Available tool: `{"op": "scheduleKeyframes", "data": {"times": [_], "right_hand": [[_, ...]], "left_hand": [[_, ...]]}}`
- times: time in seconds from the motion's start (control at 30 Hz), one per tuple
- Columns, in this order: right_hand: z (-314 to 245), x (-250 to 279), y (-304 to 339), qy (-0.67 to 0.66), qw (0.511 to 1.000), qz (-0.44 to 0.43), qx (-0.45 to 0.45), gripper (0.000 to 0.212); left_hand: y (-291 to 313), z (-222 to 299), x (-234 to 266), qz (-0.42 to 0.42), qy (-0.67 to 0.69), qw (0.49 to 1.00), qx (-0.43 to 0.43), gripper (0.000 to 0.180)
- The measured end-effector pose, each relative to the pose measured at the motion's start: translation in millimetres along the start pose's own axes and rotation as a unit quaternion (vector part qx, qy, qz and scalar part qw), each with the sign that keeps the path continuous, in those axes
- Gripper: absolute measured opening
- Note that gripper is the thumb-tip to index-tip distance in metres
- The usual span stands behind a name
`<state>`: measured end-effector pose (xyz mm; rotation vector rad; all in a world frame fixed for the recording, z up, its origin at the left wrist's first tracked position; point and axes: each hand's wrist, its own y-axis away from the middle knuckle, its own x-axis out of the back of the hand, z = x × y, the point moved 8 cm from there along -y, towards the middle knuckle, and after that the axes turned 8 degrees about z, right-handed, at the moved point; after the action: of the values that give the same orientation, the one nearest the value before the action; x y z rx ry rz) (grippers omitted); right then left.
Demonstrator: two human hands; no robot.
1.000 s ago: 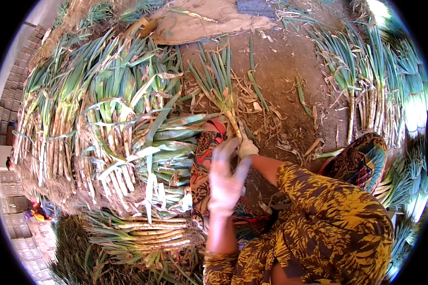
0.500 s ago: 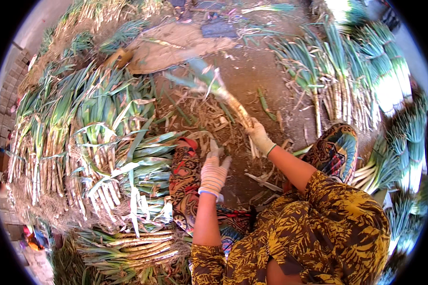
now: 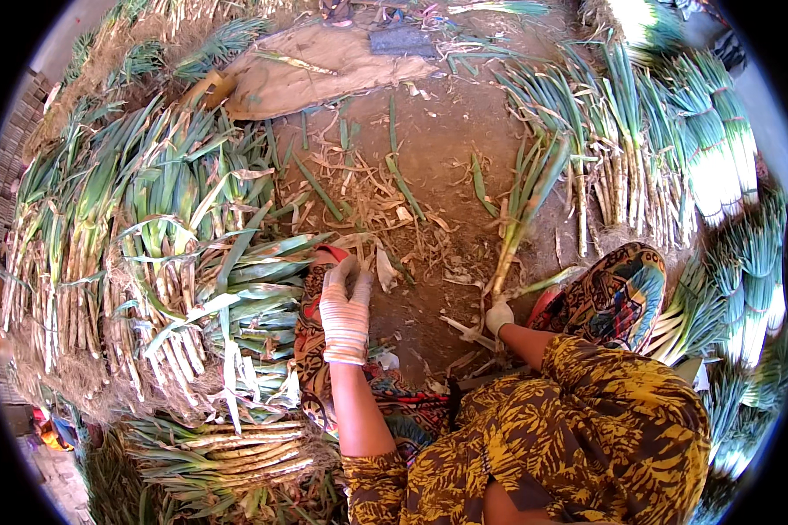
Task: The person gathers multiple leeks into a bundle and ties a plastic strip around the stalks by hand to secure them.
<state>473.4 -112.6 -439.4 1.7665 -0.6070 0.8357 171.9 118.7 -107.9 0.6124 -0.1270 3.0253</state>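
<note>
My right hand point(image 3: 499, 317), in a pale work glove, is closed round the lower end of a long green onion point(image 3: 512, 227). The stalk slants up and away, its green leaves spreading toward the far right. My left hand point(image 3: 346, 308), in a striped pale glove, is held over my left leg with the fingers stretched out and nothing in them. Close to its left lies a heap of untrimmed green onions point(image 3: 276, 276) with leaves pointing toward me. Torn dry leaves point(image 3: 359, 188) are scattered on the ground between and beyond my hands.
A large pile of rooted green onions point(image 3: 87, 245) fills the left side, with another bundle point(image 3: 245, 459) at the near left. Peeled stalks point(image 3: 626, 175) lie at the right, beside tied bundles point(image 3: 714, 131). A flattened cardboard sheet point(image 3: 315, 74) lies at the far side.
My right hand has come nearer to me, and the green onion has swung from pointing far left to far right. My left hand has shifted slightly left.
</note>
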Motion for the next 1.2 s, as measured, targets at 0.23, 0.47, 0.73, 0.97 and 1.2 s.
{"op": "scheduleKeyframes", "data": {"times": [0.23,0.47,0.73,0.97,1.2], "right_hand": [[-81,-29,21,-0.145,0.967,-0.097,0.184,0.032],[-245,-96,31,0.025,0.894,-0.089,0.438,0.044],[-338,-46,50,-0.097,0.908,-0.110,0.393,0.059],[-268,43,69,-0.299,0.846,-0.260,0.357,0.059],[-181,155,192,-0.397,0.775,-0.317,0.375,0.060]], "left_hand": [[5,11,-4,-0.016,0.023,1.000,0.004,0.032],[6,8,-12,-0.055,0.020,0.997,0.047,0.034],[1,-5,-11,-0.054,-0.042,0.997,0.037,0.034],[-2,-36,-59,-0.124,-0.058,0.990,0.038,0.043],[28,-34,-143,-0.238,0.369,0.858,0.267,0.054]]}}
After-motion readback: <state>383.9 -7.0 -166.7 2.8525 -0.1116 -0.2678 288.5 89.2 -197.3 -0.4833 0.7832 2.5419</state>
